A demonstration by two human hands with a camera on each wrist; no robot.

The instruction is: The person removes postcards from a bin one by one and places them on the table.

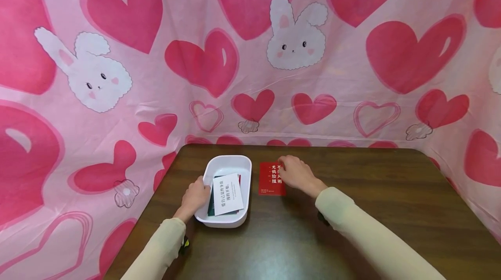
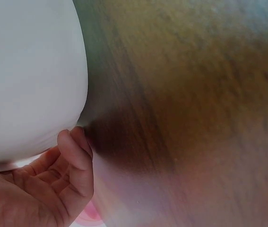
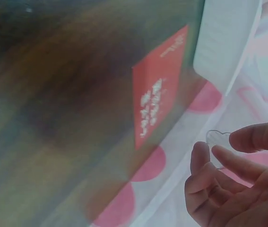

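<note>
A white plastic tray stands on the table, its left side gripped by my left hand. In the left wrist view the fingers bend against the tray's outer wall. Inside the tray, a white card with dark lettering lies over a dark green card and a sliver of something red. Right of the tray lies a red card with white lettering. My right hand is over that card's upper right part, covering some lettering from the head view. The right wrist view shows its thumb and fingertips apart, holding nothing.
The brown wooden table reaches back to a pink cloth backdrop printed with hearts and rabbits. This cloth also hangs along the left and right sides. A dark band with a yellow-green spot shows at the left wrist.
</note>
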